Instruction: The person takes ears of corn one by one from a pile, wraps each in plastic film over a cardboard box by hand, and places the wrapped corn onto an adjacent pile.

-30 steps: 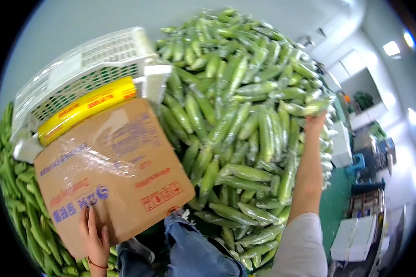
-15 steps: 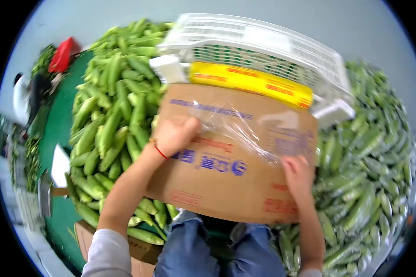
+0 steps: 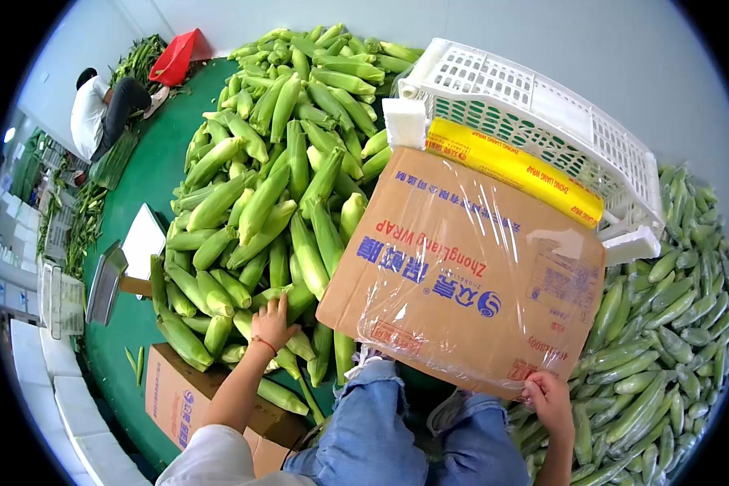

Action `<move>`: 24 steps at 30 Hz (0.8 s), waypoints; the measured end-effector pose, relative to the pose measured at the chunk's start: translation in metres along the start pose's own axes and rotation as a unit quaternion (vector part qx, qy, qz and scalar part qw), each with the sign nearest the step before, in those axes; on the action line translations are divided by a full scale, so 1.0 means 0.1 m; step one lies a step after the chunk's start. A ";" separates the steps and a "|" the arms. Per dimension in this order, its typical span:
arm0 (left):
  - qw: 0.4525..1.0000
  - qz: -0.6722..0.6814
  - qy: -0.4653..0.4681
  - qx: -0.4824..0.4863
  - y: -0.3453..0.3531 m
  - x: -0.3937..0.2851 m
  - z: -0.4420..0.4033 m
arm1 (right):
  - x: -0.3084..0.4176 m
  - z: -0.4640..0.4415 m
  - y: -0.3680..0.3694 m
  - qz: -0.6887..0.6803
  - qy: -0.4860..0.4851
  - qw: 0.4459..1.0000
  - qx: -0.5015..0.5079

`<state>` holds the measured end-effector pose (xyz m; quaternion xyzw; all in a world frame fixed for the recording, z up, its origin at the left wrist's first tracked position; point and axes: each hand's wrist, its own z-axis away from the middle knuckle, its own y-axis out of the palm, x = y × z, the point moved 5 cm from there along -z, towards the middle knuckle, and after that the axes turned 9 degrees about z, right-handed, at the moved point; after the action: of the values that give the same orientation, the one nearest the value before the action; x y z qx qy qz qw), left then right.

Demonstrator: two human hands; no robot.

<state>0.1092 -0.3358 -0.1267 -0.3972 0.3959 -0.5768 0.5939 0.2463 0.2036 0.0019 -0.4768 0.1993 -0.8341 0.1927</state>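
Observation:
My left hand point(image 3: 273, 326) rests on the near side of a heap of green-husked corn point(image 3: 255, 198), fingers spread over an ear. Across my knees lies a flat cardboard box point(image 3: 429, 235) with blue and red print. Clear plastic film point(image 3: 470, 350) is stretched over it from the yellow wrap roll point(image 3: 514, 170) at its far edge. At the near right corner, my right hand point(image 3: 549, 398) pinches the film's edge.
Behind the roll stands a white plastic crate point(image 3: 535, 105), with white foam blocks at the roll's ends. Film-wrapped corn point(image 3: 648, 356) is piled on the right. On the left are a scale point(image 3: 107, 282), an open carton point(image 3: 182, 397) and a seated person point(image 3: 105, 113) beside a red basket point(image 3: 174, 58).
My left hand has left the film and moved down-left onto the corn. My right hand has come down to the cardboard's near edge; the bunched film now lies spread across it.

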 end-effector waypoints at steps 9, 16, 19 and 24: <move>0.891 0.388 -0.136 0.194 0.16 0.26 0.23 | 0.00 0.04 -0.02 0.002 -0.011 1.000 0.009; 0.553 0.832 -0.052 -0.006 -1.15 -0.36 0.96 | 0.06 0.05 -0.01 0.010 0.037 0.999 0.002; 0.788 0.584 0.196 -0.001 -1.69 -1.21 0.61 | 0.17 0.07 0.00 0.092 -0.020 0.994 -0.058; 0.804 0.184 0.559 -0.088 -2.02 -2.93 0.55 | 0.36 0.37 0.00 0.332 -0.040 0.929 -0.161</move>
<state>0.0795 -0.0458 0.0850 0.0235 0.7738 -0.5418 0.3273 0.2618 0.1798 0.0448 -0.4411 0.4695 -0.6596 0.3873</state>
